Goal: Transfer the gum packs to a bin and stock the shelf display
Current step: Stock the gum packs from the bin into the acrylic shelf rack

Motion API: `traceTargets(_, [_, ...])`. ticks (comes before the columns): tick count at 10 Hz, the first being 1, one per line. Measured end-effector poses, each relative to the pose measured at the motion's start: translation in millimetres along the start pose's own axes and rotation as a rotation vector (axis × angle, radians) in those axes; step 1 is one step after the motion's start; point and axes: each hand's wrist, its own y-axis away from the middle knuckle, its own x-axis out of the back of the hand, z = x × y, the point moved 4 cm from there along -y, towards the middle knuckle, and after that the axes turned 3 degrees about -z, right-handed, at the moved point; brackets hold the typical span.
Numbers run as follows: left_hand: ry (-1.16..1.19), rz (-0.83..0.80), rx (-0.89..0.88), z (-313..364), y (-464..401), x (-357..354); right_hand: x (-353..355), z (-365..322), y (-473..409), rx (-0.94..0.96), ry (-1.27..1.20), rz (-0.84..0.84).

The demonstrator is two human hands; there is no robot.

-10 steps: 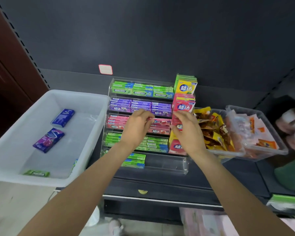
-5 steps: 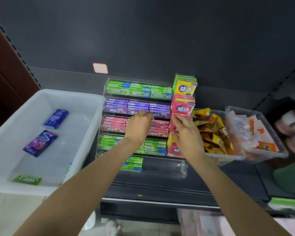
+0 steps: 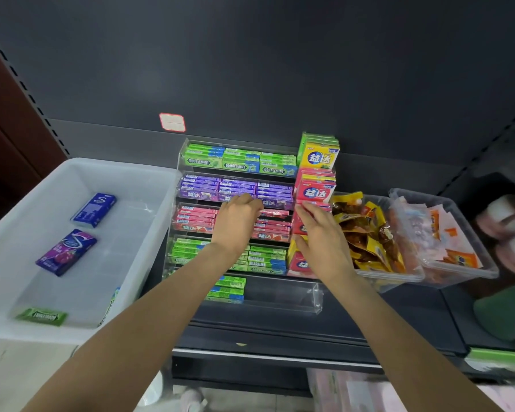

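A clear tiered display (image 3: 312, 295) holds rows of gum: green Doublemint packs (image 3: 240, 162) on top, purple packs (image 3: 199, 187), pink packs (image 3: 194, 220), and more green packs (image 3: 266, 260) below. My left hand (image 3: 238, 221) lies over the middle of the pink row with fingers curled, fingertips at the purple row's lower edge; what is under it is hidden. My right hand (image 3: 324, 236) rests with fingers apart against the stacked pink boxes (image 3: 315, 191) at the display's right side. The white bin (image 3: 81, 171) on the left holds a blue pack (image 3: 94, 209), a purple pack (image 3: 66, 252) and a green pack (image 3: 41, 316).
A yellow gum box (image 3: 320, 157) tops the pink stack. Two clear tubs of snack packets (image 3: 369, 233) (image 3: 446, 233) stand right of the display. The bottom tier holds a few green packs (image 3: 229, 288). A dark shelf edge (image 3: 280, 355) runs along the front.
My left hand has crept up from the pink row toward the purple row. My right hand has stayed by the pink boxes, fingers now flatter.
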Motion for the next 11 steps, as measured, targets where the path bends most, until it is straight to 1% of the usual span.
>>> traceTargets(2, [-0.065,0.011,-0.02,-6.0,2.7,4.2,-0.5,0.4,0.3,0.009,0.005,0.012])
traceTargets(4, [-0.178,-0.072,-0.024,-0.8,3.6,5.0,-0.7,0.6,-1.0,0.011,-0.003,0.015])
traceTargets(6, [-0.255,-0.152,-0.075,10.7,-3.8,9.5,-0.5,-0.6,-0.7,0.007,0.004,0.027])
traceTargets(8, [-0.239,-0.212,-0.071,13.4,-5.3,2.7,0.5,-1.1,-0.7,0.002,-0.002,0.02])
traceTargets(9, [-0.165,-0.214,-0.017,5.0,-1.2,3.2,1.2,-1.8,-0.7,0.003,-0.009,0.017])
traceTargets(10, [-0.143,-0.159,0.011,1.4,1.1,4.9,1.4,-2.1,-0.2,0.004,-0.004,0.015])
traceTargets(11, [-0.213,-0.083,-0.038,6.6,1.8,5.4,1.5,-2.1,0.1,0.003,-0.006,0.013])
